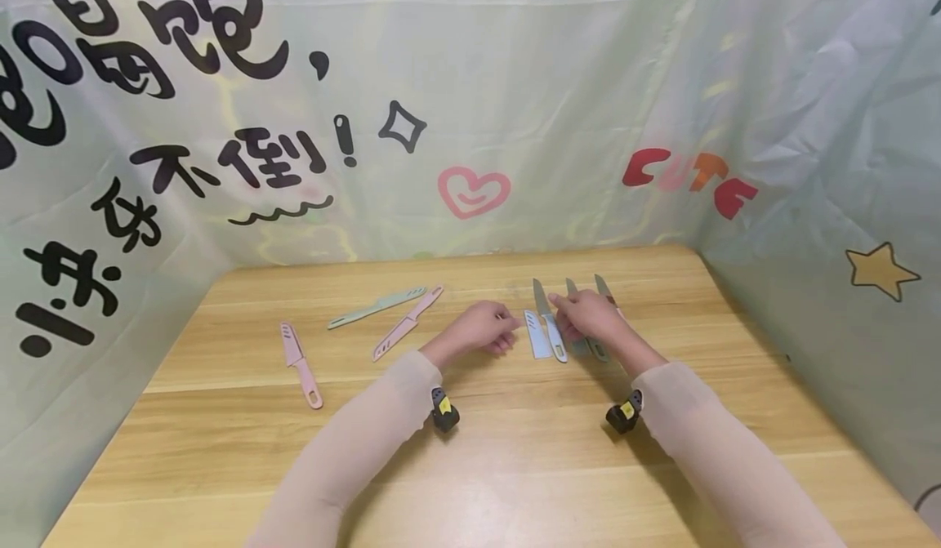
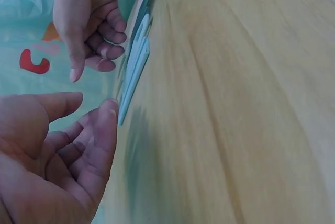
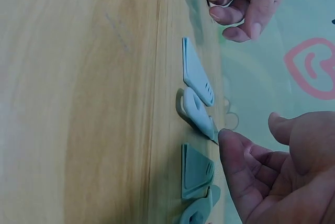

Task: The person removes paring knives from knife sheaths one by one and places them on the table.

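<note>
Blue-handled knife lies on wooden table

Pink and green sheathed knives lie leftmost; left hand, thumb and fingers apart; blue sheath beside the blue-handled knife; right hand near its blade, thumb and forefinger apart.

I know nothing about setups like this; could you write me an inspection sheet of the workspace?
Surface: wooden table.
Job's things: left of the hands, a pink knife, a green knife and another pink knife, all sheathed; on the right, a bare blue knife beside a blue sheath, plus a green sheath and two more bare blades, partly hidden.
Clutter: nothing seen.
Grippers: human hands; left hand empty; right hand over the right-hand knives, contact unclear. Black device at each wrist.
Cables: nothing seen.
Surroundings: printed cloth.
</note>
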The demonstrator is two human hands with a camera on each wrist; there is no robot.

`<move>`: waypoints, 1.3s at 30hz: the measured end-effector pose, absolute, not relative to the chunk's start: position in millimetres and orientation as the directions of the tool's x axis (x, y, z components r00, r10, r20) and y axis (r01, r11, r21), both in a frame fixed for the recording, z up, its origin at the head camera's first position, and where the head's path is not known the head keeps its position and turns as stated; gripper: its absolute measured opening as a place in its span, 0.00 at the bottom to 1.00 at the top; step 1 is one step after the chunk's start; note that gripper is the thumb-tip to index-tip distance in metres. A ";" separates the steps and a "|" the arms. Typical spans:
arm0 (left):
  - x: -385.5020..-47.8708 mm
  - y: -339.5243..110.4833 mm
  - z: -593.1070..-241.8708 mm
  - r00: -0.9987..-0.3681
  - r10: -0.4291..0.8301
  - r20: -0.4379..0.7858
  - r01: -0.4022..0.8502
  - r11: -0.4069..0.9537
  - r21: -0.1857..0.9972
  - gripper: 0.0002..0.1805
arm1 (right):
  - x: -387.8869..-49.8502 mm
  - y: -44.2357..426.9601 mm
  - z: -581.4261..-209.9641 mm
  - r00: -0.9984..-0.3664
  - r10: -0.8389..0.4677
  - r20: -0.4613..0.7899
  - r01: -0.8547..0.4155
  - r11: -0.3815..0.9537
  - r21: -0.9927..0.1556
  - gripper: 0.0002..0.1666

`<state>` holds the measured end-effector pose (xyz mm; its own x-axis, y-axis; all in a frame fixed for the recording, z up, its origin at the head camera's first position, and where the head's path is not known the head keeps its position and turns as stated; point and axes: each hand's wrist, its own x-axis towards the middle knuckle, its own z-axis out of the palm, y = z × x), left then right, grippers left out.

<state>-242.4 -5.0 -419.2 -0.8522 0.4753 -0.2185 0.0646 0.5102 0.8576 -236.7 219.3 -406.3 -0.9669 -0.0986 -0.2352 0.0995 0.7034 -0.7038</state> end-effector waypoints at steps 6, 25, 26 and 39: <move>-241.7 -14.9 -413.6 -0.864 0.465 -0.192 0.143 0.592 0.793 0.15 | -233.3 215.2 -403.5 -0.972 -0.118 -0.203 0.059 0.715 -0.697 0.33; -236.0 -60.5 -405.6 -0.915 0.397 -0.077 0.278 0.755 0.594 0.14 | -224.7 189.6 -396.2 -0.966 -0.237 -0.103 -0.113 0.746 -0.657 0.25; -235.3 -63.3 -405.8 -0.917 0.393 -0.068 0.281 0.759 0.587 0.14 | -224.4 188.0 -396.0 -0.966 -0.242 -0.093 -0.126 0.751 -0.648 0.25; -232.4 -98.9 -411.1 -0.938 0.346 -0.033 0.274 0.794 0.543 0.11 | -225.6 164.4 -396.4 -0.948 -0.320 -0.002 -0.254 0.756 -0.603 0.16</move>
<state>-232.4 -98.9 -411.1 -0.9377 0.3459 -0.0330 0.2739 0.7940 0.5428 -225.6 164.4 -396.4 -0.9475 -0.3197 -0.0022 -0.2537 0.7560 -0.6034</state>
